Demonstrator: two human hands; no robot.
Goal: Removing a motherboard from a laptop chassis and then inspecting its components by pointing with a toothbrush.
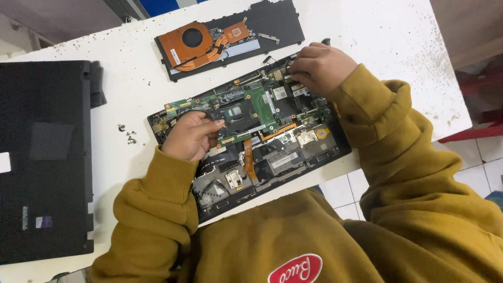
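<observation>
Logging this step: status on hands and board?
Left hand grips motherboard left edge. Right hand fingers on board's far right corner. Board in open laptop chassis. Copper fan heatsink and loose screws lie aside.

Even, soft daylight fills the view. The speckled white tabletop (367, 36) is brightest toward twelve o'clock, without hard glare. Shadows under the mustard-yellow sleeves (157, 204) are faint. Focus is sharp, with slight stretching at the edges.

I see a white table (367, 31) with many small dark specks. On it lie an opened laptop base (246, 136), a black panel (44, 157) at the left, a black battery (272, 21) bearing a copper cooling fan (201, 44), and small screws (127, 135).
</observation>
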